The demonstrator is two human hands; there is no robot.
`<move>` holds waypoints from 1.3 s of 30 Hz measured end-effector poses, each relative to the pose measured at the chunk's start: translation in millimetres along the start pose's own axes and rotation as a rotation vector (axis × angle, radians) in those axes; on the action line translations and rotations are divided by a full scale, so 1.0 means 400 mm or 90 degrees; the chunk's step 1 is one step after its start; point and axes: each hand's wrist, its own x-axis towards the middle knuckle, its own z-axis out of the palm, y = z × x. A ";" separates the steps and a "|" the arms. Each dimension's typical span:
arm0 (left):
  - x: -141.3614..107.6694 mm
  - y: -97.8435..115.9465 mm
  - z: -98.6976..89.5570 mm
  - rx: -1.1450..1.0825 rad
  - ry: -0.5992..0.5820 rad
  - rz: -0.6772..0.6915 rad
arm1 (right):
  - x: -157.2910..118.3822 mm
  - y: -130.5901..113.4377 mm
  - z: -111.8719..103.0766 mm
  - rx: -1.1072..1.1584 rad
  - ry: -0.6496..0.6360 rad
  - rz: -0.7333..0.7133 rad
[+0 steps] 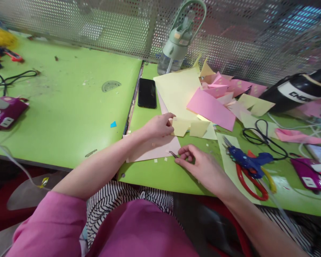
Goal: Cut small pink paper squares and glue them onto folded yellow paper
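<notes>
My left hand (160, 125) is closed on the left end of a folded pale yellow paper (180, 127), above a pale pink sheet (149, 150). Between the thumb and fingers of my right hand (194, 160) are small tweezers (173, 154), their tip over the right edge of the pink sheet. Tiny paper squares (155, 160) lie at the sheet's front edge, and a few more rest on it. A large pale yellow sheet (178, 91) is spread behind my left hand.
A black phone (147, 93) and a bottle (173, 50) stand behind. Pink papers (214, 107), a black bottle (296, 91), blue tool (247, 159), red-handled scissors (250, 185) and purple device (310, 175) are at right. A protractor (111, 85) lies left.
</notes>
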 end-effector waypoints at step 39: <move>0.002 -0.004 -0.001 -0.023 -0.009 0.006 | -0.027 -0.009 -0.002 -0.016 -0.009 0.057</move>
